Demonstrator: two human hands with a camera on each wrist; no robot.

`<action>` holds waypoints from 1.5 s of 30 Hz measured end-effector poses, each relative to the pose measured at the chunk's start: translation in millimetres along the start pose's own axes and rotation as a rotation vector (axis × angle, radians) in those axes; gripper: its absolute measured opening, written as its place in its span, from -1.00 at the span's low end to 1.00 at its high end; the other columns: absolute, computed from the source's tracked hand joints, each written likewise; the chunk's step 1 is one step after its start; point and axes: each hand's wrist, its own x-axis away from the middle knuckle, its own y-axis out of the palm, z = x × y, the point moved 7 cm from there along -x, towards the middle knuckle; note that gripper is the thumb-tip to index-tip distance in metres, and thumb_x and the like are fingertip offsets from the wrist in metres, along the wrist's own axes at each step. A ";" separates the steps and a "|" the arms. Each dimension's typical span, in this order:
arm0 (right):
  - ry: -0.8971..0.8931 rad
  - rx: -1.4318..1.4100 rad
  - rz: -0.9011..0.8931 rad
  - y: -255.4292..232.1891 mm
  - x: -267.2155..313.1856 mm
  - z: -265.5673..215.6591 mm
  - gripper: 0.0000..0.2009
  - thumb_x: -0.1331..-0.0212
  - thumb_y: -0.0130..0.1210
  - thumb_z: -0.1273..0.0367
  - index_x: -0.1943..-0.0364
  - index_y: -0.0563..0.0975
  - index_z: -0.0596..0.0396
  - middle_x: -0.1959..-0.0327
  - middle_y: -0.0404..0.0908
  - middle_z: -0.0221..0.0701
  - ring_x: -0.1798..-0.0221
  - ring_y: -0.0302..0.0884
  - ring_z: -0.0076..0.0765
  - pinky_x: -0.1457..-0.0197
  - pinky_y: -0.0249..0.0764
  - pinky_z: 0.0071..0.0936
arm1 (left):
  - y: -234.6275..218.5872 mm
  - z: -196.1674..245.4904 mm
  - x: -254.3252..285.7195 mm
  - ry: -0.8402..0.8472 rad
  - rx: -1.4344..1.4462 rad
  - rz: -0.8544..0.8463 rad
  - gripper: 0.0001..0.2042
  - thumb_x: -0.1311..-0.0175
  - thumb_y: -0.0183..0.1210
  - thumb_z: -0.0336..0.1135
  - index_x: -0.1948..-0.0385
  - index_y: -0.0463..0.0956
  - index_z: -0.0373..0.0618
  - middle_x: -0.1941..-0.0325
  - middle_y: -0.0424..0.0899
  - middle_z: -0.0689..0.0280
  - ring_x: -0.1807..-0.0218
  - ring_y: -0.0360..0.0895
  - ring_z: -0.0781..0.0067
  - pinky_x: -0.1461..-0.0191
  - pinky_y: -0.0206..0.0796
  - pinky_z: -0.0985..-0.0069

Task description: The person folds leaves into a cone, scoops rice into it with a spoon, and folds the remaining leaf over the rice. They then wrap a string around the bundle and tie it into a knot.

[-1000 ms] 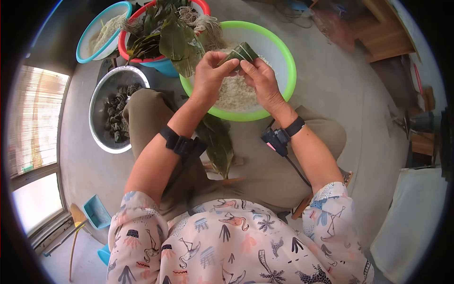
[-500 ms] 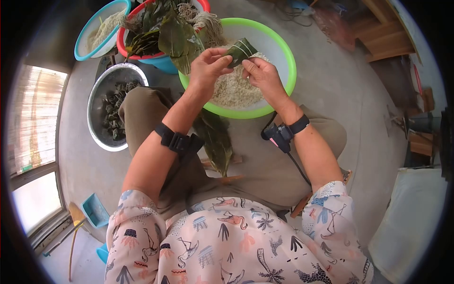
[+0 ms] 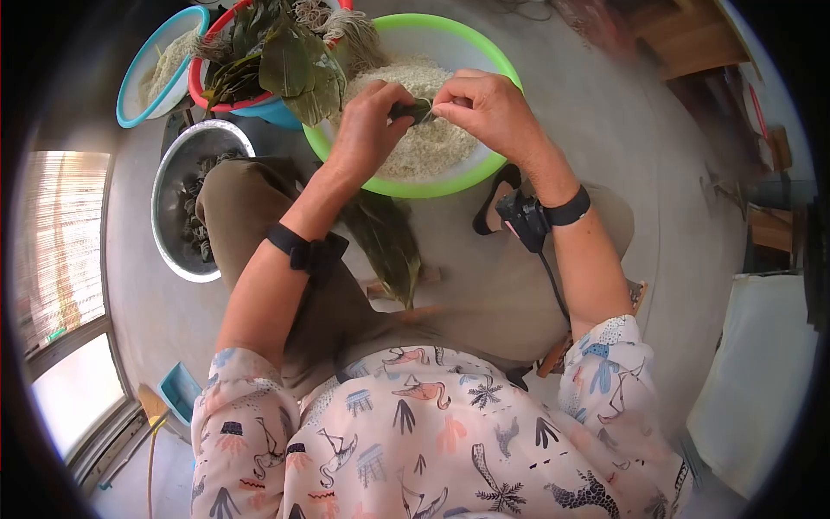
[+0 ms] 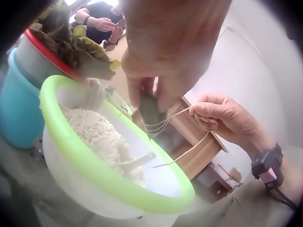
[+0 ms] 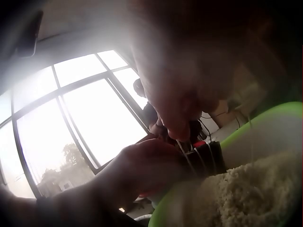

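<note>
In the head view the left hand [image 3: 367, 130] grips a leaf-wrapped bundle [image 3: 420, 111] above a green-rimmed basin [image 3: 504, 59] of white rice [image 3: 424, 156]. The left wrist view shows string wound several times round the lower end of the bundle [image 4: 150, 111]. Beside it the right hand [image 4: 227, 118] pinches the string [image 4: 179, 112] between thumb and fingers, and the string's tail hangs down over the basin. A white spoon or scoop [image 4: 138, 161] stands in the rice. The right wrist view is dark, with loops of string round the bundle [image 5: 206, 158].
Left of the basin, a red-rimmed container [image 3: 197, 82] holds long leaves [image 3: 290, 60] and string. A blue-rimmed bowl [image 3: 125, 95] of pale grains stands farther left. Below them a metal bowl [image 3: 162, 233] holds dark wrapped bundles. More leaves [image 3: 385, 246] lie between the person's legs.
The hands have moved apart slightly, the right one drawing off the bundle and pinching string. The bundle has tilted down in the left hand. The whole head view has shifted a little.
</note>
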 end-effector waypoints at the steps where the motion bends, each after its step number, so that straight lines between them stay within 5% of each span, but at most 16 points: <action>1: 0.006 -0.008 -0.018 2.1 -1.1 2.3 -0.87 -0.01 0.19 0.34 0.47 0.60 0.11 0.50 0.57 -0.33 0.44 0.52 -0.22 0.34 0.42 -0.36 | 2.0 2.2 1.4 0.001 0.004 -0.009 -0.75 0.02 0.30 -0.54 0.26 0.54 -0.23 0.28 0.58 0.23 0.26 0.61 0.33 0.11 0.46 0.53; 7: 0.099 -0.221 -0.090 4.1 -10.6 39.7 -0.88 -0.06 0.24 0.35 0.46 0.63 0.10 0.51 0.59 -0.48 0.44 0.50 -0.53 0.32 0.42 -0.49 | 17.0 17.9 6.1 0.121 0.177 -0.187 -0.75 -0.05 0.29 -0.56 0.20 0.54 -0.24 0.24 0.61 0.30 0.21 0.61 0.44 0.11 0.46 0.54; 9: 0.273 -0.521 -0.233 16.1 -8.3 57.8 -0.88 -0.15 0.20 0.35 0.42 0.64 0.08 0.49 0.59 -0.56 0.42 0.48 -0.61 0.31 0.39 -0.56 | 22.2 3.0 8.2 -0.180 0.736 -0.275 -0.77 -0.15 0.27 -0.53 0.14 0.53 -0.24 0.19 0.62 0.34 0.17 0.59 0.53 0.10 0.46 0.56; 10: 0.270 -0.516 -0.230 17.4 -7.9 60.0 -0.88 -0.15 0.20 0.35 0.42 0.64 0.08 0.49 0.59 -0.56 0.42 0.48 -0.61 0.31 0.39 -0.56 | 20.4 1.1 6.5 -0.187 0.801 -0.303 -0.79 -0.24 0.22 -0.49 0.11 0.51 -0.21 0.16 0.63 0.32 0.15 0.58 0.56 0.03 0.45 0.56; 12: 0.431 -0.938 -0.208 32.8 -4.8 70.8 -0.88 -0.22 0.13 0.34 0.42 0.59 0.04 0.50 0.48 -0.63 0.46 0.32 -0.69 0.38 0.28 -0.66 | 17.0 -7.4 3.4 -0.228 0.972 -0.253 -0.81 -0.25 0.21 -0.48 0.11 0.50 -0.18 0.15 0.62 0.32 0.13 0.57 0.55 0.00 0.45 0.54; 17: 0.458 -0.943 -0.274 68.0 0.0 65.9 -0.85 -0.21 0.09 0.35 0.31 0.65 0.07 0.58 0.45 -0.62 0.52 0.32 -0.67 0.40 0.29 -0.64 | 10.2 -26.9 0.0 -0.446 1.413 -0.108 -0.83 -0.30 0.15 -0.45 0.12 0.46 -0.20 0.09 0.59 0.30 0.01 0.54 0.48 -0.07 0.43 0.45; 24: 0.299 -0.347 -0.105 50.2 0.8 33.9 -0.84 -0.13 0.15 0.33 0.35 0.64 0.11 0.61 0.53 -0.48 0.50 0.42 -0.60 0.37 0.39 -0.53 | -0.9 -57.2 -1.8 -0.464 1.213 0.128 -0.82 -0.28 0.16 -0.46 0.12 0.46 -0.25 0.12 0.60 0.26 0.09 0.58 0.43 -0.02 0.47 0.45; 27: 0.177 -0.260 -0.078 37.8 1.5 16.5 -0.82 -0.17 0.16 0.32 0.40 0.61 0.17 0.61 0.46 -0.59 0.50 0.33 -0.72 0.40 0.31 -0.64 | -12.3 -53.0 -0.9 -0.366 0.782 0.177 -0.80 -0.14 0.24 -0.44 0.21 0.53 -0.25 0.23 0.63 0.26 0.26 0.59 0.47 0.15 0.47 0.49; 29: 0.191 -0.246 -0.168 35.5 2.9 11.3 -0.82 -0.15 0.18 0.33 0.42 0.58 0.18 0.62 0.46 -0.60 0.50 0.33 -0.73 0.40 0.31 -0.65 | -23.1 -34.2 -1.7 -0.235 0.161 0.167 -0.79 -0.01 0.28 -0.48 0.27 0.57 -0.19 0.32 0.62 0.28 0.33 0.59 0.49 0.22 0.44 0.52; 30: 0.192 -0.246 -0.168 32.1 2.1 10.1 -0.82 -0.15 0.18 0.33 0.42 0.58 0.18 0.62 0.46 -0.60 0.50 0.33 -0.73 0.40 0.31 -0.65 | -21.0 -27.3 -2.4 -0.161 0.036 0.127 -0.79 -0.05 0.27 -0.49 0.24 0.57 -0.19 0.20 0.63 0.27 0.19 0.66 0.47 0.13 0.50 0.55; 34: 0.166 -0.201 -0.155 18.5 -3.2 11.4 -0.85 -0.14 0.18 0.35 0.42 0.59 0.17 0.61 0.46 -0.60 0.49 0.33 -0.72 0.40 0.31 -0.65 | -6.7 -9.4 -0.1 -0.016 0.053 0.017 -0.77 -0.02 0.25 -0.55 0.23 0.55 -0.22 0.25 0.59 0.24 0.19 0.66 0.34 0.07 0.51 0.48; 40: 0.127 -0.169 -0.134 -0.9 -13.8 19.7 -0.87 -0.10 0.23 0.37 0.42 0.61 0.15 0.54 0.55 -0.58 0.41 0.43 -0.71 0.30 0.39 -0.65 | 11.8 6.9 5.6 0.114 0.139 -0.212 -0.77 -0.05 0.24 -0.55 0.22 0.52 -0.22 0.20 0.59 0.28 0.15 0.62 0.39 0.03 0.48 0.50; 45: 0.230 -0.481 -0.176 12.1 -14.0 54.2 -0.87 -0.09 0.26 0.34 0.38 0.65 0.11 0.50 0.61 -0.56 0.43 0.49 -0.61 0.29 0.42 -0.60 | 17.1 2.0 8.6 -0.108 0.693 -0.335 -0.74 -0.15 0.19 -0.53 0.10 0.46 -0.18 0.07 0.55 0.36 0.00 0.53 0.48 -0.07 0.41 0.50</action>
